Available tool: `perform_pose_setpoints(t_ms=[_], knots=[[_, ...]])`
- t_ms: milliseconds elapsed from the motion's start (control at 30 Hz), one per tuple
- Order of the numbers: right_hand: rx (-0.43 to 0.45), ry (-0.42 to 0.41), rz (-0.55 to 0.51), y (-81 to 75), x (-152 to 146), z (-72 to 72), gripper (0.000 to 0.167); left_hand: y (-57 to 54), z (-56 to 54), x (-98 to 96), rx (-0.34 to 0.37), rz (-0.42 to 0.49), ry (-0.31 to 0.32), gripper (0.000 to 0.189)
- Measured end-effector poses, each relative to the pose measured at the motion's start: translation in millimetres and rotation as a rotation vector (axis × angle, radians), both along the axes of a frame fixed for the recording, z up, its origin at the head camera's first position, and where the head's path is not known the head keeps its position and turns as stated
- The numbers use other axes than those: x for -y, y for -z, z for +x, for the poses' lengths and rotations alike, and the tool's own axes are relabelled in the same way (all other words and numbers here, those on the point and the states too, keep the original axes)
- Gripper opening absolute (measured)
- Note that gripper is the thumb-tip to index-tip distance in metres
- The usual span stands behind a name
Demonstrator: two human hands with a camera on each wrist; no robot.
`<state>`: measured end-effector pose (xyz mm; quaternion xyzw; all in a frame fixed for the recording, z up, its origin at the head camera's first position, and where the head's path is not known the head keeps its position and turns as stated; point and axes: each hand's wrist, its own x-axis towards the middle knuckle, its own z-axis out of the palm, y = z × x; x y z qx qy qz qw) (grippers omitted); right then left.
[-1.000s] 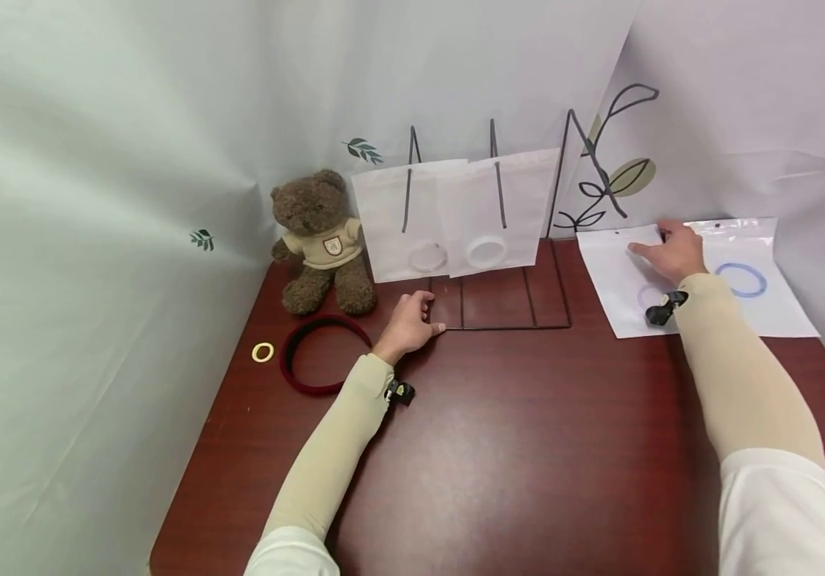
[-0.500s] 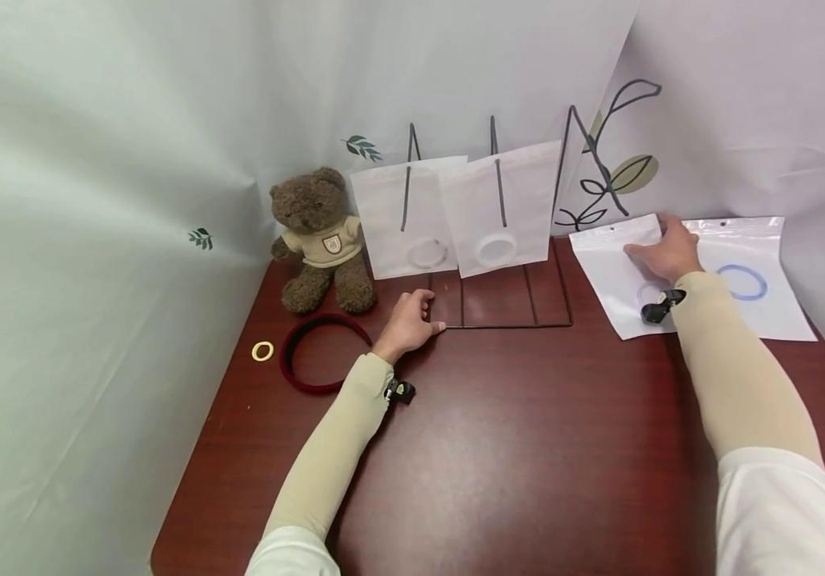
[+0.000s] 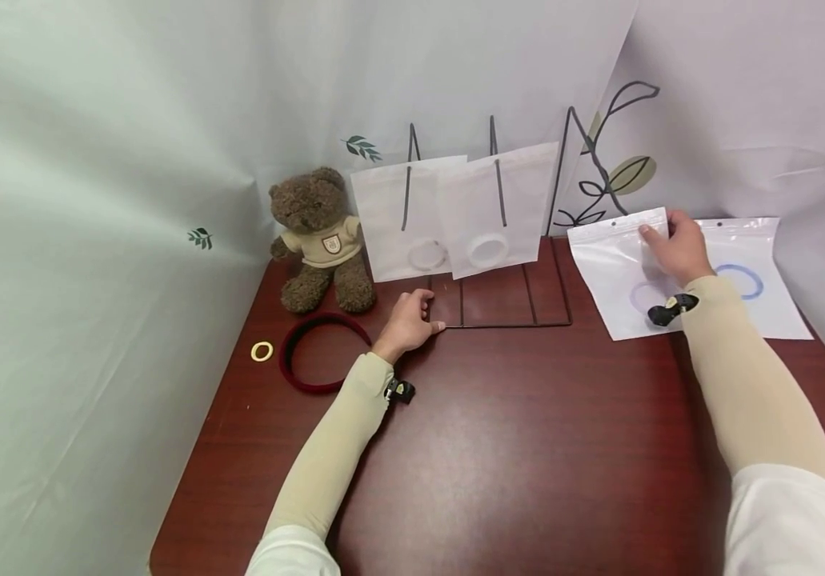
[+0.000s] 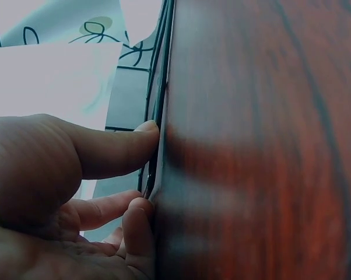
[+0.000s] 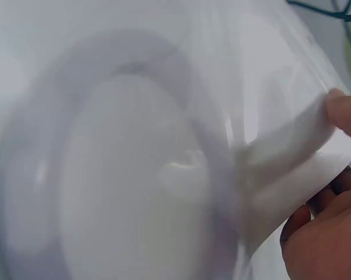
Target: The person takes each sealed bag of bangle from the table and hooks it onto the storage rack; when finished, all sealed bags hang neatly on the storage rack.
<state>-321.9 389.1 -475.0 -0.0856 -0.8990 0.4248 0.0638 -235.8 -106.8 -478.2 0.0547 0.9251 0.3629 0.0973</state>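
Note:
My right hand (image 3: 680, 246) pinches the top right corner of a white zip bag (image 3: 614, 268), thumb on the front face and fingers behind. In the right wrist view, a lilac ring (image 5: 30, 198) shows blurred through the bag's film. The bag's upper edge is lifted, and its lower part lies near the table. Over at the left, my left hand (image 3: 406, 326) grips the front left corner of a black wire rack (image 3: 498, 326). In the left wrist view, the thumb (image 4: 114, 151) presses the wire with fingers curled below. Two white bags (image 3: 386, 200) hang overlapping on the rack's hooks.
A second zip bag (image 3: 779, 308) with a blue ring lies behind the right wrist. A brown teddy bear (image 3: 311, 212) sits left of the rack. Before it are a dark red headband (image 3: 290, 372) and a small yellow ring (image 3: 254, 352). White cloth walls enclose the back and sides.
My right hand has shifted from lying over the bag to pinching its corner, and the bag's top edge has risen slightly. The front hanging bag swung right and back. My left hand stays put.

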Motion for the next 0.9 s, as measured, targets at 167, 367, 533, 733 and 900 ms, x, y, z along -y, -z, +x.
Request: perform_pose_setpoints(t_ms=[167, 367, 533, 733, 900], knots=[[-0.086, 0.018, -0.043, -12.4, 1, 15.8, 0.043, 0.2, 1.1, 0.0, -0.005, 0.001, 0.006, 0.063], [-0.14, 0.011, -0.151, -26.0, 5, 32.2, 0.01, -0.7, 1.9, 1.4, 0.003, 0.012, 0.0, 0.063], [-0.192, -0.016, -0.228, -39.6, 15, 48.3, 0.007, 0.0, 1.9, 2.7, 0.004, 0.007, 0.004, 0.063], [-0.241, -0.038, -0.292, -58.4, 27, 68.9, 0.006, 1.7, 0.7, 3.9, 0.001, 0.005, 0.001, 0.063], [-0.324, -0.048, -0.332, -73.2, 37, 90.0, 0.011, 2.9, -0.7, 2.2, 0.006, 0.006, 0.005, 0.064]])
